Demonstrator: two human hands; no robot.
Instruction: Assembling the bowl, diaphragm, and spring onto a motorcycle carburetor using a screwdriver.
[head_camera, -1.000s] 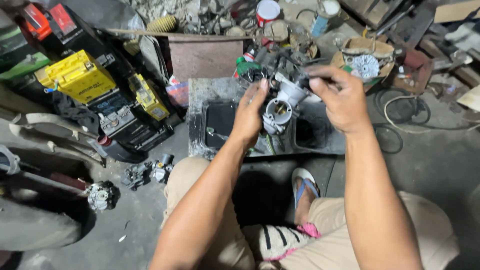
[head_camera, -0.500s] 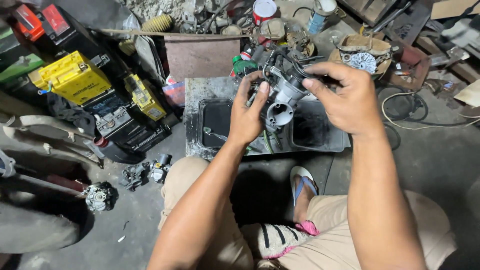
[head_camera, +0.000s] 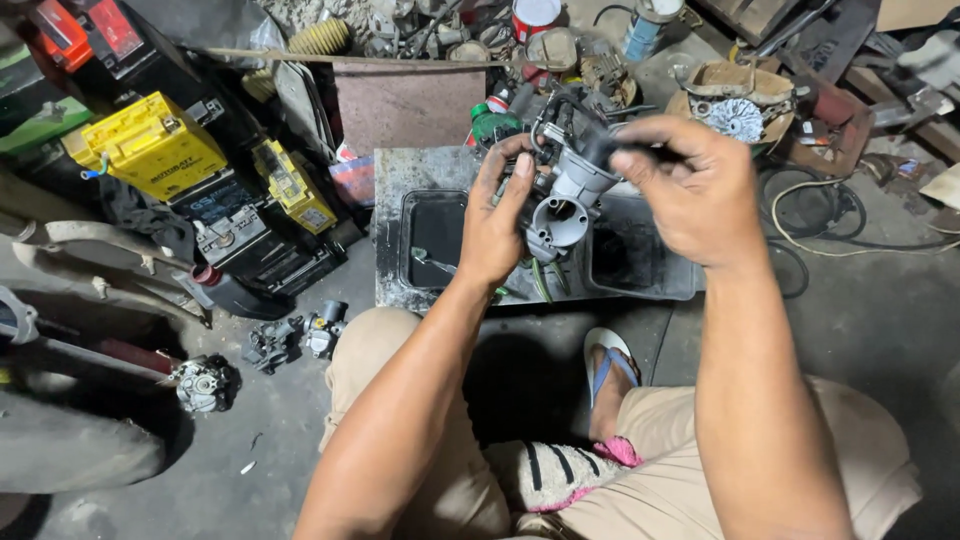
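Left hand: the left hand (head_camera: 497, 225) is closed around the near-left side of a grey metal carburettor (head_camera: 567, 190), fingers curled up over its body and thumb pressed against it.
Right hand: the right hand (head_camera: 697, 190) is closed in a pinch at the carburettor's upper right, fingertips on a dark part at its top; what exactly they pinch is too dark to tell.
Carburettor: held in the air between both hands, tilted, its round open bore facing down towards the camera; it hangs above the middle of a grimy metal tray (head_camera: 390, 230).
Tray: sits on the floor in front of the person's knees, with a black rectangular tub (head_camera: 640, 265) at its right end and a dark recess at its left holding a small metal tool (head_camera: 432, 263).
Left of the tray: a yellow battery (head_camera: 150, 145) and a smaller yellow box (head_camera: 292, 185) stand among black batteries near the tray's far-left corner.
Floor, near left: two loose grey engine parts (head_camera: 295, 338) lie just beside the person's left knee.
Beyond the tray: a green bottle (head_camera: 490, 122), a red-and-white can (head_camera: 535, 15) and a round finned metal part (head_camera: 735, 115) lie in the clutter.
Foot: a sandalled foot (head_camera: 610, 365) rests below the tray's near edge.
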